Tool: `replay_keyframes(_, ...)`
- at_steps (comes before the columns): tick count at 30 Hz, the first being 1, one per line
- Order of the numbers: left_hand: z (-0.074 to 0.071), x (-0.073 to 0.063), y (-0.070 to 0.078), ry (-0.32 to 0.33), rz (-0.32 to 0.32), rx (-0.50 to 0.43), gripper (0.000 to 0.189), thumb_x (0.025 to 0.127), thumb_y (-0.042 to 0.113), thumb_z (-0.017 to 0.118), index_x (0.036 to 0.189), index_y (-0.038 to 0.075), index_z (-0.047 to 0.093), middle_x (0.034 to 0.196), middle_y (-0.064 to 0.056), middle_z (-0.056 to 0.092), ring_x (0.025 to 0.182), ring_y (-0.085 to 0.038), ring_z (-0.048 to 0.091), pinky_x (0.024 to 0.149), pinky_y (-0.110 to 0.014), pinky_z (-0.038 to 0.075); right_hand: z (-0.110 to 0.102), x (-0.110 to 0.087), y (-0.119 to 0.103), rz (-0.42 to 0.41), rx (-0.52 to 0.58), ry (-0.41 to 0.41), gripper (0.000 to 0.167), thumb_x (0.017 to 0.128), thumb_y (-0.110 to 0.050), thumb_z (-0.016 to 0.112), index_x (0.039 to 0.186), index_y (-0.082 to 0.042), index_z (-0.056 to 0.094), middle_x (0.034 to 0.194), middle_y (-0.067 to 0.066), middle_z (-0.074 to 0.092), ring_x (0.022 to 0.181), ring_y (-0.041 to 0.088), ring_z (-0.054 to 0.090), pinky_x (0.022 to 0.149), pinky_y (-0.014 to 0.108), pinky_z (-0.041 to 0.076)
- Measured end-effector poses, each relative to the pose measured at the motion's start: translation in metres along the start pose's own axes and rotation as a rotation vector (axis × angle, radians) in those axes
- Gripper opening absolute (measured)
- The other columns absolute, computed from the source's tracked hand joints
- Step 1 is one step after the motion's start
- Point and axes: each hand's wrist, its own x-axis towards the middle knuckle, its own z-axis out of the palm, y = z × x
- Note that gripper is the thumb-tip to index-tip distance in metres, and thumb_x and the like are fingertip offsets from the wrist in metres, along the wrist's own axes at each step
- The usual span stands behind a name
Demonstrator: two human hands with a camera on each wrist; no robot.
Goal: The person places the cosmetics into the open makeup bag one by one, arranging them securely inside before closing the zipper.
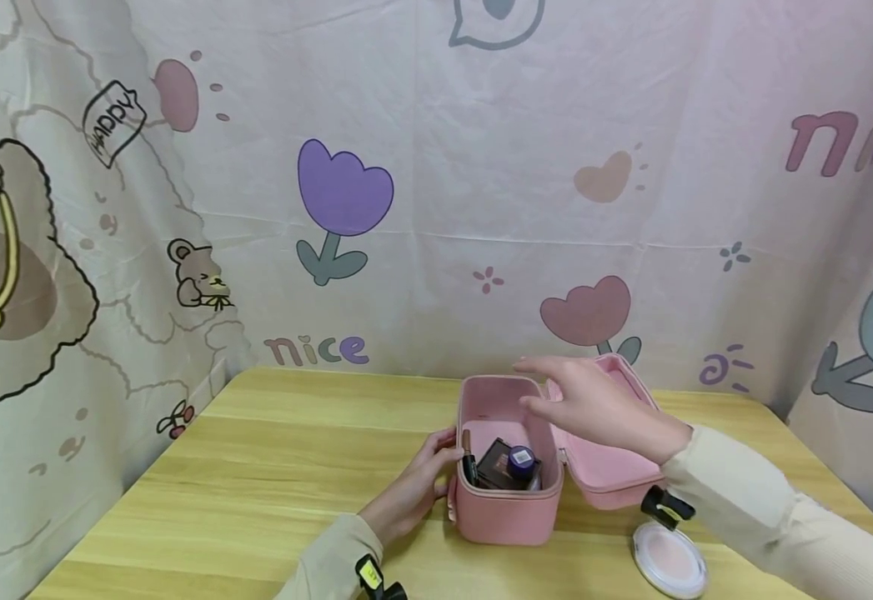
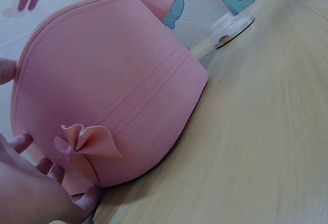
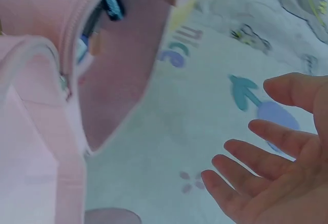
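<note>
A pink makeup case [image 1: 507, 515] stands on the table with its lid [image 1: 609, 467] folded out to the right. My left hand [image 1: 415, 483] holds its left side, one fingertip at the zipped rim and others against the wall near a pink bow [image 2: 92, 139]. Inside lie a dark flat palette [image 1: 498, 467], a small round dark-blue pot [image 1: 521, 461] and a slim black-and-brown tube [image 1: 469, 458]. My right hand [image 1: 594, 400] hovers over the case's right edge and lid; its fingers [image 3: 261, 157] are spread, with nothing in them.
A round compact [image 1: 670, 560] with pale pink contents rests on the wooden table [image 1: 316, 433], right of the case and below my right forearm. Behind the table hangs a patterned cloth [image 1: 444, 167]. The case's lid projects to the right.
</note>
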Motion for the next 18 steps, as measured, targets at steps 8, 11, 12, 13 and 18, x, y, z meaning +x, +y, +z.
replay_keyframes(8, 0.0, 0.001, 0.001, -0.001, 0.001, 0.008, 0.065, 0.097, 0.026, 0.05, 0.147, -0.002, 0.021, 0.15, -0.022, 0.021, 0.133, -0.033, 0.027, 0.099, -0.047, 0.036, -0.011, -0.032, 0.013, -0.101, -0.029, 0.182, 0.039, 0.084, -0.005, 0.07, 0.122, -0.001, 0.064, 0.122, 0.014, 0.063, 0.114, 0.033, 0.057, 0.097, 0.054, 0.037)
replay_keyframes(11, -0.001, 0.001, 0.0, 0.007, -0.001, 0.011, 0.065, 0.097, 0.026, 0.051, 0.148, -0.002, 0.022, 0.15, -0.021, 0.022, 0.133, -0.032, 0.028, 0.099, -0.046, 0.035, -0.011, -0.047, 0.022, -0.125, -0.055, 0.243, 0.041, 0.081, -0.003, 0.073, 0.121, -0.004, 0.065, 0.119, 0.01, 0.065, 0.112, 0.031, 0.058, 0.099, 0.038, 0.041)
replay_keyframes(12, -0.001, 0.002, 0.0, 0.009, -0.001, 0.011, 0.065, 0.097, 0.026, 0.051, 0.148, -0.002, 0.022, 0.15, -0.021, 0.023, 0.132, -0.032, 0.029, 0.099, -0.046, 0.035, -0.011, -0.052, 0.024, -0.118, -0.059, 0.261, 0.041, 0.081, -0.004, 0.074, 0.121, -0.005, 0.065, 0.119, 0.009, 0.065, 0.114, 0.031, 0.057, 0.099, 0.03, 0.04)
replay_keyframes(13, -0.001, 0.002, 0.001, 0.009, -0.001, 0.012, 0.064, 0.097, 0.025, 0.05, 0.148, -0.001, 0.022, 0.15, -0.021, 0.023, 0.132, -0.032, 0.029, 0.099, -0.045, 0.036, -0.011, -0.058, 0.026, -0.105, -0.061, 0.281, 0.042, 0.08, -0.005, 0.075, 0.121, -0.007, 0.065, 0.12, 0.009, 0.065, 0.116, 0.028, 0.056, 0.1, 0.022, 0.037)
replay_keyframes(18, -0.002, 0.001, 0.001, 0.008, -0.004, 0.013, 0.064, 0.096, 0.026, 0.051, 0.147, -0.002, 0.023, 0.15, -0.021, 0.024, 0.132, -0.032, 0.029, 0.098, -0.044, 0.036, -0.011, -0.089, 0.032, -0.025, -0.055, 0.365, 0.045, 0.078, -0.006, 0.078, 0.12, -0.015, 0.066, 0.12, 0.006, 0.065, 0.118, 0.004, 0.05, 0.094, 0.005, 0.028)
